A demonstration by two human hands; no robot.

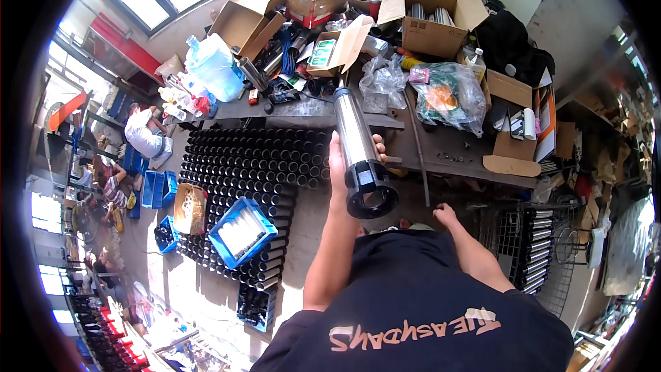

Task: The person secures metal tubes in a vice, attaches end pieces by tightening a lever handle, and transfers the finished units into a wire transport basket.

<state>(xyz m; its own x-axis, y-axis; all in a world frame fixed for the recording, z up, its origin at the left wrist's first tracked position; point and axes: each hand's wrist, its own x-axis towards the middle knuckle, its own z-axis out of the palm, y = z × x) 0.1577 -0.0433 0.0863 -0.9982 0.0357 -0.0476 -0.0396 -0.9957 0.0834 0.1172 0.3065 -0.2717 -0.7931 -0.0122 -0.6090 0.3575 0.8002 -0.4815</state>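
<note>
My left hand (341, 158) grips a long shiny steel tube (352, 127) with a black plastic end piece (370, 193) pointing toward me. The tube tilts up and away over the edge of the dark workbench (441, 151). My right hand (444, 215) hangs lower at my right side, holding nothing, fingers loosely curled, close to a wire basket (530, 241) that holds more steel tubes. My dark shirt fills the lower middle of the view.
Rows of upright black tubes (255, 158) stand on the floor at left, with a blue crate (241, 232) on them. Open cardboard boxes (430, 17), plastic bags (447, 96) and a water jug (215, 65) crowd the bench. Other people sit at far left.
</note>
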